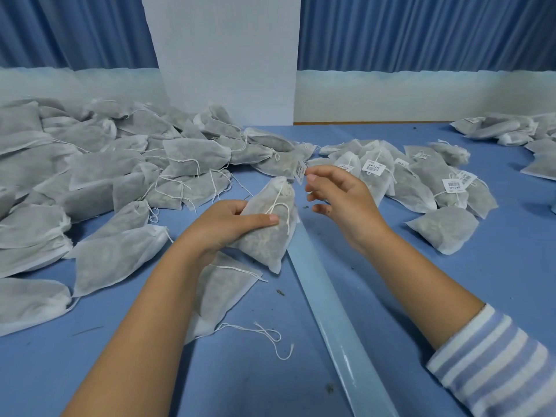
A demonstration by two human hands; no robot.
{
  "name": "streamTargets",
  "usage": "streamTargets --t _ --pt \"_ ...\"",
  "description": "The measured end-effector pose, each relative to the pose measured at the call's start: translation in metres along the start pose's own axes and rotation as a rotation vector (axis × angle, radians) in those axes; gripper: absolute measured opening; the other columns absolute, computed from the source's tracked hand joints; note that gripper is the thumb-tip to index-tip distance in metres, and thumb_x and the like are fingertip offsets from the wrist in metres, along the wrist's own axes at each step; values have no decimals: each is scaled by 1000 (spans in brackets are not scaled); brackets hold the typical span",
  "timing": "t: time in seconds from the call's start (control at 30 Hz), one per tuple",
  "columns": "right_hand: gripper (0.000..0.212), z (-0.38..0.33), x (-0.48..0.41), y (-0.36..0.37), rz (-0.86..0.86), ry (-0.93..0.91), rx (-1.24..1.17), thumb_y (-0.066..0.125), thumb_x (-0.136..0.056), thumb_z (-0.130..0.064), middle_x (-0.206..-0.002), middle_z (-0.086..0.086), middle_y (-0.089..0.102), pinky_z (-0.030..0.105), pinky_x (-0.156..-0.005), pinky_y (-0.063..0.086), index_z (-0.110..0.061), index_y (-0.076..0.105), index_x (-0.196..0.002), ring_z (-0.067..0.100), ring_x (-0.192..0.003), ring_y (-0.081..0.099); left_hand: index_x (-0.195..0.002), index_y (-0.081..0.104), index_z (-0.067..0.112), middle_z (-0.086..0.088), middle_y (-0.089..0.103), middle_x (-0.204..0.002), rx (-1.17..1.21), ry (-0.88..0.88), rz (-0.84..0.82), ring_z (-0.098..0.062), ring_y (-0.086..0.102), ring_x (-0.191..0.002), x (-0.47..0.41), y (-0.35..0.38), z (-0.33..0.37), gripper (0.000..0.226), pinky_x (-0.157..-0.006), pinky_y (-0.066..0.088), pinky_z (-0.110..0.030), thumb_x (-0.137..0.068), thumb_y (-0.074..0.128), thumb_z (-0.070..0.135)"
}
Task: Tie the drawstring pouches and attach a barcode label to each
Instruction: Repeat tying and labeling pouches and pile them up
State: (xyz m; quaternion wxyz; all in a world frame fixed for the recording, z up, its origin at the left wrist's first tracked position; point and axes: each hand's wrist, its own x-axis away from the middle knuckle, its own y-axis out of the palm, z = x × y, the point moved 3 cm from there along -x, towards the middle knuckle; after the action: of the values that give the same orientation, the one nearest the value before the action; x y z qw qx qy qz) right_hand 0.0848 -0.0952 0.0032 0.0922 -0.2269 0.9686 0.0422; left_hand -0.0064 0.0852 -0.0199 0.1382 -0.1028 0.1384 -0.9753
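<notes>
Holds one drawstring pouch [267, 236] in the left grip [222, 224], fingers wrapped behind, thumb laid across the front. Carries it over the middle of the blue desk [511, 266], neck towards 12 o'clock, white drawstring [288, 216] looped loose down the front. Poses the right grip [340, 200] at 2 o'clock of the pouch neck, fingers spread and half-curled, topmost fingertip touching a barcode label [300, 171]; cannot tell whether pinched or merely touched. Shows untagged pouches [90, 176] heaped from 8 to 11 o'clock, labelled pouches [406, 182] laid at 1 to 2 o'clock, another pouch [222, 290] flat beneath the left wrist, and a pale rail [328, 311] running from centre to 5 o'clock.
</notes>
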Motion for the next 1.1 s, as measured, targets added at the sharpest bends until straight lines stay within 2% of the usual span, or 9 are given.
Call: streamTargets --t 0.17,0.27,0.37,0.47,0.57,0.73,0.83,0.93,1.1 --pt "13 -2 1 3 -89 -37 85 70 -87 -16 -66 -13 62 20 -64 47 -23 72 -77 5 -61 55 -90 75 16 2 76 -82 -29 -26 -22 -14 70 -75 0 0 -2 31 -79 53 -34 -72 84 40" --pt "21 -1 2 6 -181 6 91 68 -88 -12 -62 -5 58 22 -61 44 -23 73 -71 8 -55 48 -91 76 13 -2 75 -83 -47 -29 -18 -18 69 -76 0 0 -1 34 -84 55 -39 -72 84 39" --pt "19 0 4 8 -206 50 133 66 -86 -10 -64 2 53 23 -59 41 -19 72 -71 11 -56 45 -92 76 13 -3 75 -83 -63 -30 -17 -17 69 -76 0 0 -1 37 -79 54 -37 -69 85 41" --pt "14 3 5 9 -207 66 287 66 -85 -12 -63 -4 56 23 -61 39 -17 70 -72 9 -59 44 -88 76 16 -5 76 -84 -78 -22 -62 -15 69 -73 2 1 1 40 -76 53 -35 -62 89 44" --pt "16 4 5 10 -195 32 368 68 -86 -13 -68 0 57 16 -57 37 -19 68 -71 5 -57 43 -92 75 12 -10 75 -89 -119 -17 -90 -15 67 -72 4 3 1 55 -73 51 -34 -52 90 48" --pt "4 7 6 11 -200 -32 437 71 -85 -8 -67 -1 56 12 -59 39 -8 71 -81 8 -63 44 -77 76 22 3 72 -74 -119 -35 -134 -11 66 -65 2 3 -1 32 -69 50 -30 -59 92 42" --pt "7 7 6 11 -199 -80 473 75 -82 -9 -56 -11 47 15 -59 37 -11 69 -78 8 -60 40 -84 74 16 1 71 -75 -109 -37 -146 -14 66 -68 3 4 -1 52 -70 51 -32 -47 91 49" --pt "12 8 6 11 -180 -129 476 79 -79 -12 -59 -9 47 18 -60 38 -15 68 -76 9 -60 42 -92 73 12 -2 70 -80 -102 -15 -151 -17 65 -74 5 4 2 68 -76 51 -37 -42 88 56" --pt "15 11 4 11 -142 -202 477 81 -76 -14 -64 -8 50 17 -61 40 -20 69 -82 7 -60 44 -84 76 20 1 74 -81 -67 12 -142 -13 68 -74 7 8 4 60 -75 54 -35 -47 80 67"
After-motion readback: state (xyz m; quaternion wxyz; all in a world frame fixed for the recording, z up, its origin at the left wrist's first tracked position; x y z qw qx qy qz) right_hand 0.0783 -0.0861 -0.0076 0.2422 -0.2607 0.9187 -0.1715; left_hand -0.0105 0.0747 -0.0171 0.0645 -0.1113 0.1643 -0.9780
